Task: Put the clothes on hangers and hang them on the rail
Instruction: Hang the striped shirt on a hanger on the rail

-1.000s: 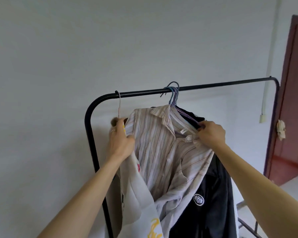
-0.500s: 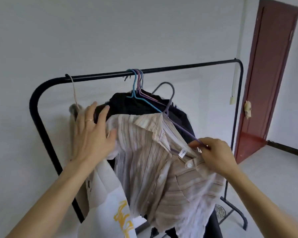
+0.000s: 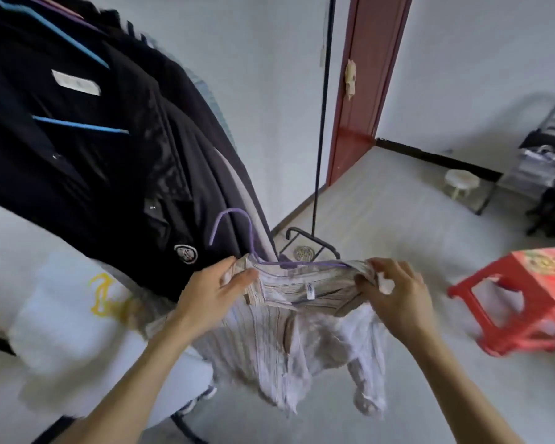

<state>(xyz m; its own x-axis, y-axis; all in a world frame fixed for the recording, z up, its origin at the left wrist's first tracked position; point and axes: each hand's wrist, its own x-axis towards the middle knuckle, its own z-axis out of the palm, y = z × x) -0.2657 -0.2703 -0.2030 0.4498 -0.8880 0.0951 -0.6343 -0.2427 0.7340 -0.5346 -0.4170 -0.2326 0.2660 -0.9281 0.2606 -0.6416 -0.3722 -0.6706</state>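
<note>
A striped shirt [image 3: 289, 334] hangs from a purple hanger [image 3: 237, 232], held low in front of me, off the rail. My left hand [image 3: 212, 293] grips the shirt's left shoulder at the collar. My right hand [image 3: 394, 290] pinches the right shoulder and the hanger's end. A black jacket [image 3: 103, 149] on a blue hanger [image 3: 77, 126] hangs at the upper left. Below it is a white garment [image 3: 61, 302] with a yellow print. The rail's top bar is out of view; only its right upright [image 3: 321, 123] and foot show.
A red plastic stool [image 3: 523, 299] stands on the floor at the right. A dark red door [image 3: 366, 75] is behind the rack. A small white stool [image 3: 462, 184] and a dark table with clutter [image 3: 548, 161] sit at the far right.
The shirt on its purple hanger has come off the rail and down to waist height. My view has tilted down and right, and both hands now hold the shirt's shoulders.
</note>
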